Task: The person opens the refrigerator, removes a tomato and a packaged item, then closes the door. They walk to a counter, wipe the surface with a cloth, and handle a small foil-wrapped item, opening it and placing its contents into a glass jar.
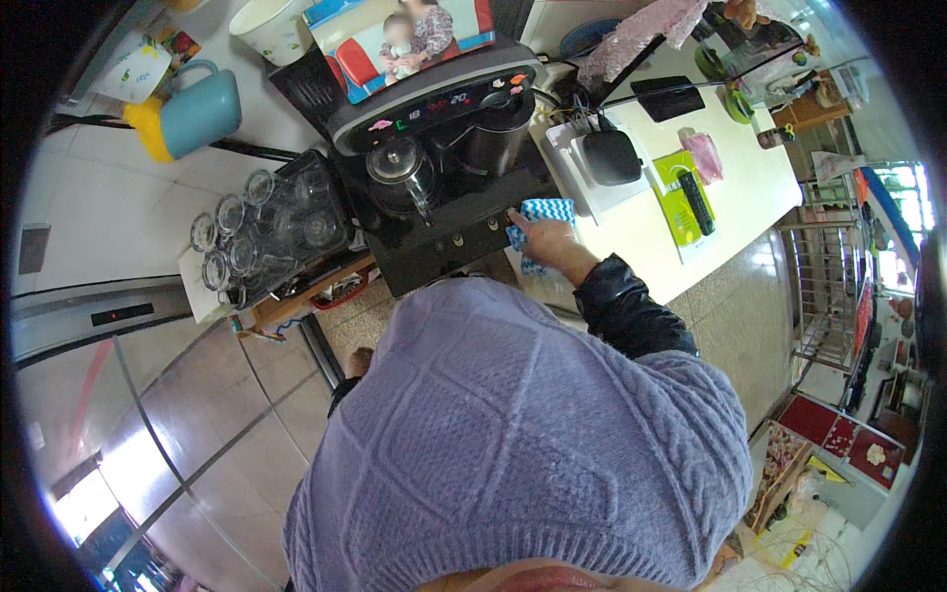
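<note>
My right hand [550,243] holds a blue-and-white zigzag-patterned cloth [549,210] at the front right edge of a black tea-making appliance [459,237]. The fingertips touch the appliance's surface beside its small front knobs. A glass kettle [400,172] with a lid stands at the left of the appliance, and a dark kettle [497,140] stands at its right, under the lit control panel. Low at my left side, my left hand [360,361] is mostly hidden by the purple sweater; only a small part shows, and its fingers cannot be made out.
Left of the appliance, a tray holds several upturned glasses [242,254]. To the right, a pale tabletop [629,244] bears a black router-like box [612,157] and a green packet [684,200]. A blue mug [200,113] hangs or stands at the upper left; which, I cannot tell.
</note>
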`<state>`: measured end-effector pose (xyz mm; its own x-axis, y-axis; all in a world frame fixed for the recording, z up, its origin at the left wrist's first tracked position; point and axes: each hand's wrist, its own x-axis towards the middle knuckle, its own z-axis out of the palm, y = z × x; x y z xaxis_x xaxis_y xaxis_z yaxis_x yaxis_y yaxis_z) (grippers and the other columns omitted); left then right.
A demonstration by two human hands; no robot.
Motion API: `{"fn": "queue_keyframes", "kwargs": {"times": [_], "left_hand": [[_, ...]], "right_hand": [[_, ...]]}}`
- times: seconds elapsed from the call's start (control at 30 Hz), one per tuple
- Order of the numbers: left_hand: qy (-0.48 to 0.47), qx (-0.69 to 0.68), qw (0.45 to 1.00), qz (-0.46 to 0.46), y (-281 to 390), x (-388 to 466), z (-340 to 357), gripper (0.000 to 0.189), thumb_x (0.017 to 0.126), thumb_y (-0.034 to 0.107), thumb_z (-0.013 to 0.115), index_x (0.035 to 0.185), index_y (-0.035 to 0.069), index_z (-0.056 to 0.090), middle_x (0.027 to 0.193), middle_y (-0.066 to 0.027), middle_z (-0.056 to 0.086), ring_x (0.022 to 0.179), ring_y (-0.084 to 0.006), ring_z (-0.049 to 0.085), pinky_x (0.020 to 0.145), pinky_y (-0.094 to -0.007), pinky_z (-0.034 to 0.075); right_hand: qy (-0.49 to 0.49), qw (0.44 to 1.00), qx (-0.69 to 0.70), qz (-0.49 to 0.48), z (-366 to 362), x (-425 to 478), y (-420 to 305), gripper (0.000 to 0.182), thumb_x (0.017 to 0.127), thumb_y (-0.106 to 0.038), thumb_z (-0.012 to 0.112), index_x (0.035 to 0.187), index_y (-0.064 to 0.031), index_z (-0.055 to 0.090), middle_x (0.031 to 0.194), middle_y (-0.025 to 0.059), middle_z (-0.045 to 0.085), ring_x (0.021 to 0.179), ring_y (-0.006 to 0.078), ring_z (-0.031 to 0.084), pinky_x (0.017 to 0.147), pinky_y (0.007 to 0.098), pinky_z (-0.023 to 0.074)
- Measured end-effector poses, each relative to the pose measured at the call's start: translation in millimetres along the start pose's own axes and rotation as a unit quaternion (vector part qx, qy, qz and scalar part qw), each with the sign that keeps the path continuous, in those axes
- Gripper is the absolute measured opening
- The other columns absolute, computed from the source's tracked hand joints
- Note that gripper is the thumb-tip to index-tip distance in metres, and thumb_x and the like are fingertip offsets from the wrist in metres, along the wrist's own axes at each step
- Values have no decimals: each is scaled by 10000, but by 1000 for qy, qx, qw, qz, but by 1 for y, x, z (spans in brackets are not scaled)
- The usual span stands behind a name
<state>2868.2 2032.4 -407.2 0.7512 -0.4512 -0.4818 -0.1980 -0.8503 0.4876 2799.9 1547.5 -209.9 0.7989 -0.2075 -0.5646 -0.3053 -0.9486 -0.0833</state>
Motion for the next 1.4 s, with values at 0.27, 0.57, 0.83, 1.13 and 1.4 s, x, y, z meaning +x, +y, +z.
{"fn": "queue_keyframes", "kwargs": {"times": [0.27, 0.57, 0.83, 1.13, 1.4], "left_hand": [[-147, 68, 984, -68, -17, 23, 3, 273, 843, 248, 504, 862, 27, 662, 919, -173, 660, 815, -356, 634, 723, -374, 506], [-5, -94, 995, 17, -37, 33, 30, 278, 829, 306, 532, 880, 80, 685, 933, -171, 662, 855, -350, 633, 755, -414, 515], [-154, 80, 985, 2, -65, 54, 50, 348, 824, 392, 532, 845, 82, 687, 872, -143, 663, 934, -295, 616, 787, -388, 500], [-123, -79, 985, -94, -51, 56, 36, 354, 812, 382, 563, 938, 66, 664, 968, -121, 670, 943, -316, 617, 773, -386, 496], [-127, -11, 985, -118, -47, 19, 33, 321, 807, 348, 594, 944, 65, 659, 948, -122, 669, 912, -302, 623, 755, -377, 496]], "right_hand": [[26, 998, 44, 20, -25, -5, 1, 711, 835, -272, 533, 1460, -205, 200, 991, 182, 643, 891, 337, 626, 757, 431, 490], [80, 988, 116, 55, -49, 6, 24, 587, 803, -289, 526, 1364, -171, 404, 1023, 217, 633, 975, 378, 602, 818, 446, 481], [432, 639, 636, -29, -95, 20, 2, 488, 789, -142, 694, 1197, -2, 465, 1055, 108, 552, 952, 168, 524, 852, 304, 441], [379, 744, 545, 78, -10, 83, -14, 575, 749, -260, 745, 1124, 87, 482, 1063, 209, 568, 961, 266, 554, 877, 382, 435], [625, 686, 373, -7, -92, 54, -23, 364, 765, -157, 688, 1006, 21, 481, 928, 190, 475, 928, 339, 464, 827, 443, 374]]}}
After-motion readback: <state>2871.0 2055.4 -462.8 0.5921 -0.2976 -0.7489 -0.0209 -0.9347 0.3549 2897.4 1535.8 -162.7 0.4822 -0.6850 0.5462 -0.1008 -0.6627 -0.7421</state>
